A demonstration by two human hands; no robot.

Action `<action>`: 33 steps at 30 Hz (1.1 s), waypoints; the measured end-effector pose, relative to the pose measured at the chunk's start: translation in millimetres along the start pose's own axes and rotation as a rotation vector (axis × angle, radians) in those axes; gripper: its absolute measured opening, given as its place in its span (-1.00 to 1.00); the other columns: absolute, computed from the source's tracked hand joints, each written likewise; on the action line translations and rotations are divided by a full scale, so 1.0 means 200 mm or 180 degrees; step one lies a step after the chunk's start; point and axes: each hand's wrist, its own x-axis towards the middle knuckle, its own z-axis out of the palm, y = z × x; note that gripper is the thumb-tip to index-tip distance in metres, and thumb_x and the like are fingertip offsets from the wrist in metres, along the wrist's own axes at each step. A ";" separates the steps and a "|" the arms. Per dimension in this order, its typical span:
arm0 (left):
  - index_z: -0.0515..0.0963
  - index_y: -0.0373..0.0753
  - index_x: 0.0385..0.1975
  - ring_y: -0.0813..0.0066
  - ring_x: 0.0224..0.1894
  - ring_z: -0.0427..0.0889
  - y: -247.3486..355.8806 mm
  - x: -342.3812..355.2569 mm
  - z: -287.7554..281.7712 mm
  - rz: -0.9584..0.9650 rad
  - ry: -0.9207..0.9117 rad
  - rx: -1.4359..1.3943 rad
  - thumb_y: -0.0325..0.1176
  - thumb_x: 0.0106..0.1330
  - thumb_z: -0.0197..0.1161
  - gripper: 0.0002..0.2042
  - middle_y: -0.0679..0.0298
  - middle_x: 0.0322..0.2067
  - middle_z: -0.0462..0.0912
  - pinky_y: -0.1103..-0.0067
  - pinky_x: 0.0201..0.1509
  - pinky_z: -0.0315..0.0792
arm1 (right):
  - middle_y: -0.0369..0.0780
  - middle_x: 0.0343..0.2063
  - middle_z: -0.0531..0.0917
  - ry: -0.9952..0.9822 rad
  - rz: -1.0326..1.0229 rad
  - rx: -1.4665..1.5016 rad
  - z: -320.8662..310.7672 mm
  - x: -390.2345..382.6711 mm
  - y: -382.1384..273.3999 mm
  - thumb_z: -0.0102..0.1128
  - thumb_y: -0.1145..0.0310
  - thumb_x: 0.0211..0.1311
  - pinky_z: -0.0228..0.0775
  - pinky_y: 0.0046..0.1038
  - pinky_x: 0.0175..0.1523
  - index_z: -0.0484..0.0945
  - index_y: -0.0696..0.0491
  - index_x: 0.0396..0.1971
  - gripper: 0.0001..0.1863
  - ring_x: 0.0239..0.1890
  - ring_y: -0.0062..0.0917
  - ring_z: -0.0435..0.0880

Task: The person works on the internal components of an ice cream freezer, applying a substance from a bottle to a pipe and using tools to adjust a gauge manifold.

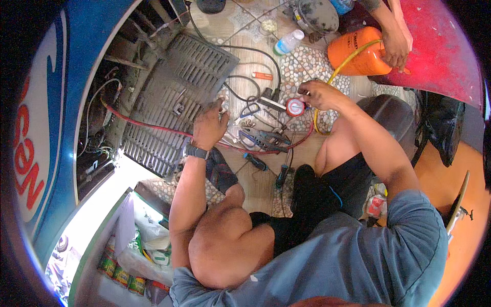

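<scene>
My right hand (323, 95) is closed at a round red-rimmed pressure gauge (295, 107), its thumb and curled fingers against the gauge's upper side. A yellow hose (343, 68) runs from there to an orange gas cylinder (354, 52) lying on its side. A red hose (153, 126) leads left from the gauge area, under my left wrist, into an opened machine. My left hand (209, 125), with a dark watch at the wrist, rests open at the edge of a dark slotted panel (197, 64). Its fingers point away from me. Another person's hand (396, 48) grips the cylinder's valve end.
Between my legs lie pliers (255, 138), screwdrivers (255, 161) and cables. Farther off are an orange lighter (262, 75), a clear bottle (288, 42) and a dark round compressor (314, 18). A blue panel (48, 128) stands left; a bin of packages (138, 256) sits lower left.
</scene>
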 end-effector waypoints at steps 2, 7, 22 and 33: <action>0.46 -0.10 0.20 -0.13 -0.17 0.67 0.04 -0.02 0.00 -0.0249 -0.0250 0.0110 -0.06 0.34 0.18 -0.53 0.00 -0.16 0.70 0.12 -0.05 0.53 | 0.10 -0.31 0.67 -0.0576 0.0389 -0.0219 0.14 0.07 0.10 0.27 0.41 -0.02 0.54 -0.16 -0.11 0.59 0.25 -0.36 -0.75 -0.19 -0.02 0.68; 0.47 -0.19 0.16 -0.15 -0.15 0.66 -0.03 -0.11 0.00 -0.0382 -0.0532 0.0274 0.01 0.37 0.13 -0.51 -0.06 -0.16 0.69 0.11 -0.03 0.51 | 0.12 -0.32 0.67 -0.0799 0.0805 -0.0549 0.26 0.09 0.20 0.34 0.49 -0.18 0.58 -0.19 -0.09 0.61 0.25 -0.34 -0.70 -0.12 -0.06 0.70; 0.48 -0.17 0.19 -0.01 -0.12 0.69 0.03 -0.09 0.19 0.0019 -0.0293 0.0115 -0.02 0.35 0.17 -0.51 0.00 -0.13 0.69 0.18 0.00 0.55 | 0.02 -0.34 0.72 -0.0887 0.0636 -0.1569 0.38 -0.06 0.33 0.26 -0.03 0.19 0.60 -0.12 -0.13 0.60 0.18 -0.27 -0.51 -0.21 -0.07 0.73; 0.53 -0.22 0.06 -0.07 0.01 0.62 0.13 0.45 -0.16 0.0229 -0.0143 0.0097 -0.10 0.31 0.18 -0.58 -0.06 -0.01 0.62 0.17 0.07 0.50 | 0.06 -0.19 0.68 -0.0901 0.0806 -0.1063 0.39 -0.02 0.29 0.34 0.02 0.16 0.54 -0.16 0.02 0.44 0.25 -0.01 -0.38 -0.07 -0.05 0.68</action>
